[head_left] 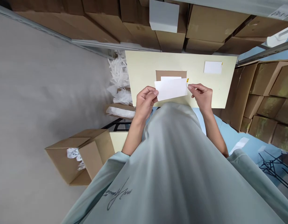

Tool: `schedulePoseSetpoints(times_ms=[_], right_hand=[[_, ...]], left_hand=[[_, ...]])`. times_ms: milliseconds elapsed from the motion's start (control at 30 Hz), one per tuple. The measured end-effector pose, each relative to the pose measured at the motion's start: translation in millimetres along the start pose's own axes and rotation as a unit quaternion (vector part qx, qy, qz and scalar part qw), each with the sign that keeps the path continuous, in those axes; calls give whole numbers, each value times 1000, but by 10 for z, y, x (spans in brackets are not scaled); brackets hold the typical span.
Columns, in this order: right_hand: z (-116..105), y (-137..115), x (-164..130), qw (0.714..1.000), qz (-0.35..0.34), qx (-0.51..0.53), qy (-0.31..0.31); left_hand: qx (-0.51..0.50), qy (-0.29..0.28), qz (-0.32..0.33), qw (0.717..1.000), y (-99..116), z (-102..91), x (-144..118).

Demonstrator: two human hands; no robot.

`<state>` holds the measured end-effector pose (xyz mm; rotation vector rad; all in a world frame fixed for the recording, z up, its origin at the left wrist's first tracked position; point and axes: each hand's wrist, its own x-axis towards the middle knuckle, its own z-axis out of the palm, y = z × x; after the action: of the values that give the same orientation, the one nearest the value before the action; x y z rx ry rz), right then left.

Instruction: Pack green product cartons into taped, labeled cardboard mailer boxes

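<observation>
My left hand (146, 101) pinches the left edge of a white sheet (172, 89), and my right hand (201, 95) pinches its right edge beside a small yellow tab (187, 80). I hold the sheet just above a pale yellow table (144, 68). A second white sheet peeks out behind it, over a brown cardboard piece (170, 74) lying on the table. Another white sheet with a yellow tab (213, 67) lies at the far right of the table.
Stacked cardboard boxes (214, 25) fill the shelves beyond the table and at right (265, 99). An open carton (80, 155) with crumpled white wrappers stands on the grey floor at left. A heap of white wrappers (119, 81) lies beside the table's left edge.
</observation>
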<state>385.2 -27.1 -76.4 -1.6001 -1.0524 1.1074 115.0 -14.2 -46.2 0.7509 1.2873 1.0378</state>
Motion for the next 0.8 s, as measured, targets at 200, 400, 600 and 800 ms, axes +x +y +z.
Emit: schedulePoseSetpoints(times_ms=[200, 400, 600, 800], right_hand=[[-110, 106, 30, 992, 85, 46, -84], [-147, 417, -65, 987, 105, 38, -113], [50, 757, 122, 990, 87, 34, -105], [336, 1029, 667, 995, 37, 0, -88]], left_hand=[[51, -5, 1, 999, -187, 47, -53], [137, 23, -11, 990, -591, -105, 58], [204, 7, 22, 979, -877, -297, 444], [235, -14, 64, 970, -978, -401, 1099]])
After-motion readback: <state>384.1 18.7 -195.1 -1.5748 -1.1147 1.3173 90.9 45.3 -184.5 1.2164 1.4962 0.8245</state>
